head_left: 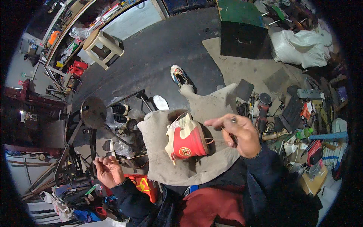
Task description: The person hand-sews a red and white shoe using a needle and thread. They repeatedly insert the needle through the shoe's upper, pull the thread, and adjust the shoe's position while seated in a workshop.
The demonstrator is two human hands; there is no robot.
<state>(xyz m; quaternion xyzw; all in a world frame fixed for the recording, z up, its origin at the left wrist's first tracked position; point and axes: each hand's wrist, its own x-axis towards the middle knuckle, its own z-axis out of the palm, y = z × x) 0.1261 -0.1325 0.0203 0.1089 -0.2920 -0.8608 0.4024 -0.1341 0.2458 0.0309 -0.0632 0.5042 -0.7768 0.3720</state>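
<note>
A sneaker, cream with a red panel and a round gold emblem, lies tilted on a beige cloth across my lap. Out to the left, my left hand pinches a thin tan thread that stretches toward the shoe. My right hand is raised just right of the sole, its index finger pointing at the shoe. More thread runs from the sole side to my right thumb and curled fingers. Whether a small tool also sits in that hand, I cannot tell.
To the left stands a metal stand with a round disc. An angle grinder and scattered tools lie at right. Farther off are a plastic stool, a green-topped chest and a white sack.
</note>
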